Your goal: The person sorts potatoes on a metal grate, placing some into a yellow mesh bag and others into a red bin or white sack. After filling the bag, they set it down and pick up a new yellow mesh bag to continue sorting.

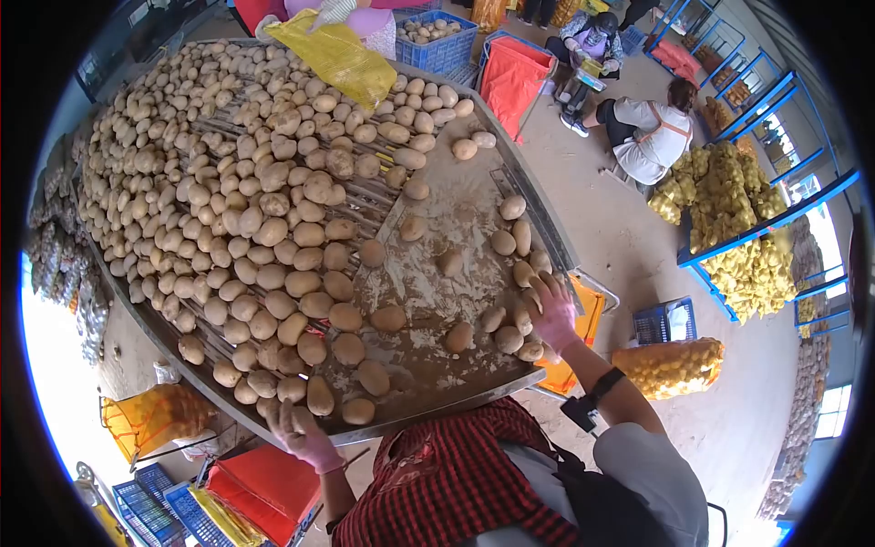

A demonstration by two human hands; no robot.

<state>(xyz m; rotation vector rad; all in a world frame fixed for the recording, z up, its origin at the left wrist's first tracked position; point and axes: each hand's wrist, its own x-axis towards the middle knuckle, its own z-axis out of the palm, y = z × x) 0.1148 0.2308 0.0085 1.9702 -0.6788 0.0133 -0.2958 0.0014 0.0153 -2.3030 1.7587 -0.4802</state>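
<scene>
The raised rim (456,403) likely contains the potatoes (522,273); right hand (552,321) spreads its grip against some, left hand (308,438) loosely spread nearby.

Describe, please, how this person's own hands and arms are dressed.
Both the left hand and right hand seem to wear thin pink gloves, dirt-smudged toward the fingers. The right forearm has a black band with a small dark device; a loose grey sleeve covers the upper arm.
</scene>
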